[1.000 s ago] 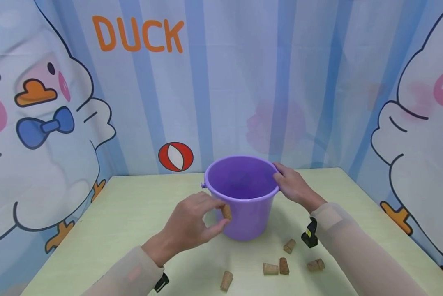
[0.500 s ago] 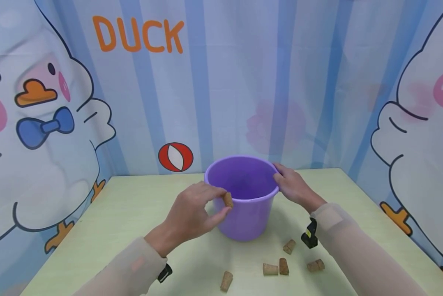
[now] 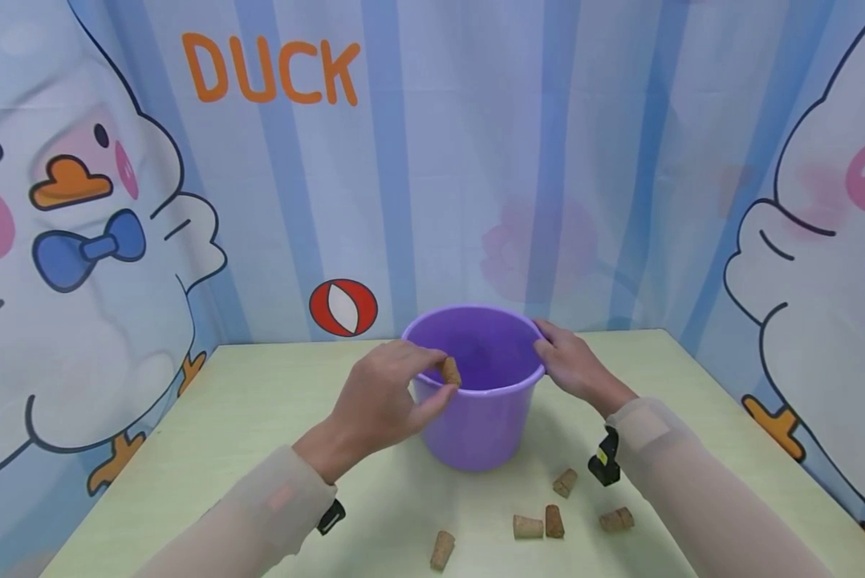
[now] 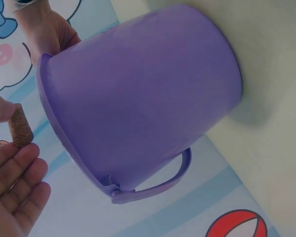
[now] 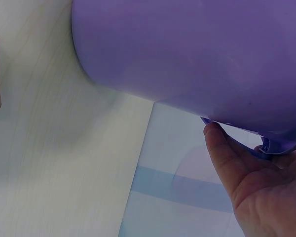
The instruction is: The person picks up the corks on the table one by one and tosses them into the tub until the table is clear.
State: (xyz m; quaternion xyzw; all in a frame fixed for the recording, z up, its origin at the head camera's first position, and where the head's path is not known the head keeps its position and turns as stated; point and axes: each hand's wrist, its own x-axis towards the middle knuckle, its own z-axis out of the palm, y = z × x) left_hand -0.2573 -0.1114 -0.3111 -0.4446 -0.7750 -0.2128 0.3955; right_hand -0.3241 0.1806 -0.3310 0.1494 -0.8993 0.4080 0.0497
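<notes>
My left hand [image 3: 382, 393] pinches a tan cork [image 3: 452, 372] between thumb and fingers at the near-left rim of a purple bucket [image 3: 476, 429]. In the left wrist view that cork [image 4: 20, 127] is apart from the bucket [image 4: 138, 94], just beyond its rim. The bucket stands upright on the table. On its right side my right hand [image 3: 580, 365] grips the rim, thumb over the edge. From the right wrist view, the fingers of that hand [image 5: 259, 185] also reach the bucket's handle [image 5: 246, 148]. The bucket's floor is too dim to make out.
Several loose corks lie on the pale table [image 3: 281, 417]: one cork [image 3: 443, 551] nearest the front, a light cork [image 3: 529, 527] beside a darker cork [image 3: 554, 522], and others toward the right sleeve. A duck-printed curtain [image 3: 447, 160] stands behind the table.
My left hand has risen and moved slightly right with the cork, from in front of the bucket's wall up to its rim. The right hand and the bucket stay practically still.
</notes>
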